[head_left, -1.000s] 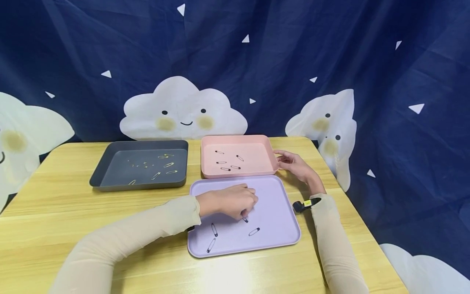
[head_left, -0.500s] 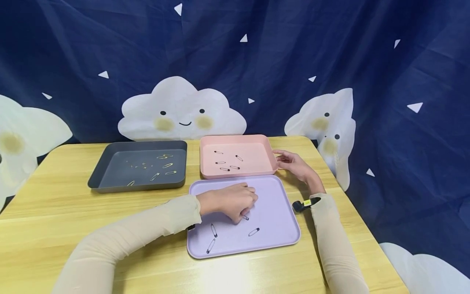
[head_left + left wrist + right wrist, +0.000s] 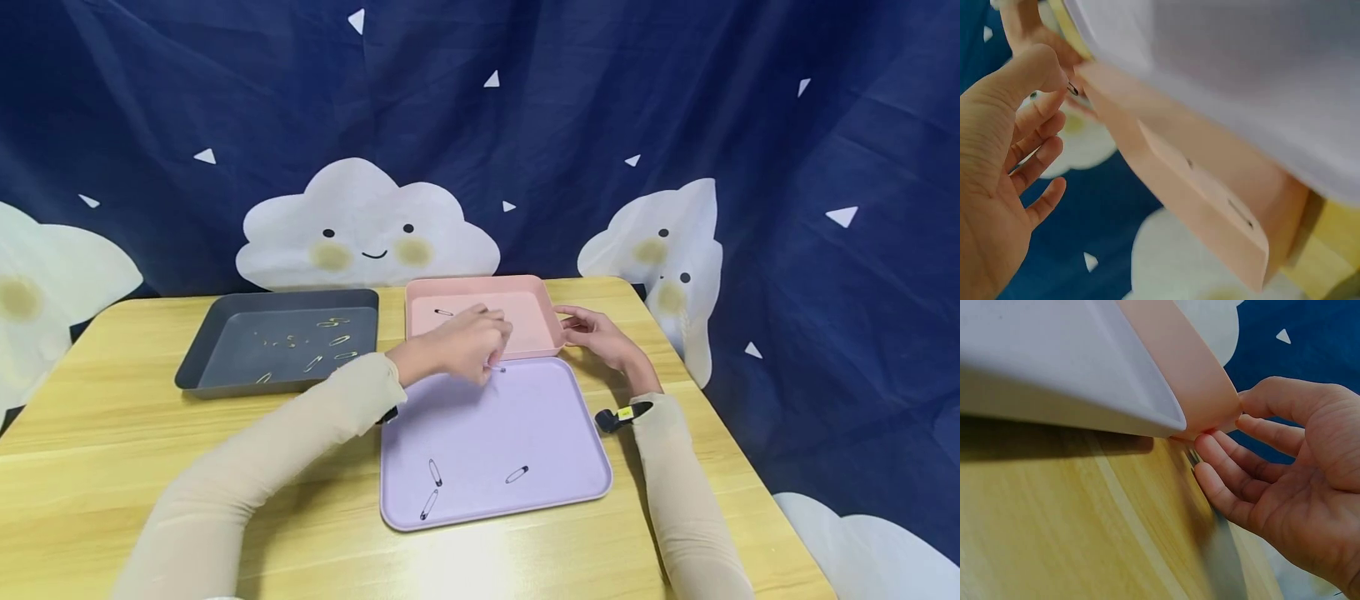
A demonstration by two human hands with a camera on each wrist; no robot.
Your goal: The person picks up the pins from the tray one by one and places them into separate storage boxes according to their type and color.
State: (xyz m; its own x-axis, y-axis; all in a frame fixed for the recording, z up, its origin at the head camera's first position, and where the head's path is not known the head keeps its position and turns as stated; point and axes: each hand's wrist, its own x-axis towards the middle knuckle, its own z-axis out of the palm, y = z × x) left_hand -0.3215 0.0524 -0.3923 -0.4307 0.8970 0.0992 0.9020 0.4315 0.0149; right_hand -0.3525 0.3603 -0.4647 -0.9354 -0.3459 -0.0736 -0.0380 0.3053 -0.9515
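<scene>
My left hand point(image 3: 472, 340) pinches a black safety pin point(image 3: 1073, 89) between thumb and forefinger. It is above the near edge of the pink tray point(image 3: 480, 286), and the pin's dark end sticks out to the right in the head view. The hand hides most of the pins in that tray; one safety pin point(image 3: 443, 312) shows at its back left. My right hand point(image 3: 597, 335) holds the pink tray's right side, thumb at the rim and fingertips low against the wall. On the purple tray point(image 3: 555, 425) lie 3 safety pins, one of them a pin point(image 3: 517, 475) near the front.
A dark grey tray point(image 3: 247, 333) at the left holds several gold safety pins point(image 3: 340, 340) and small gold bits. All the trays stand on a wooden table point(image 3: 315, 517). A blue cloud-print curtain point(image 3: 525, 133) hangs behind the table's far edge.
My left hand has lifted a safety pin from the middle of the purple tray and moved away from me to the pink tray's near edge. My right hand stays in place.
</scene>
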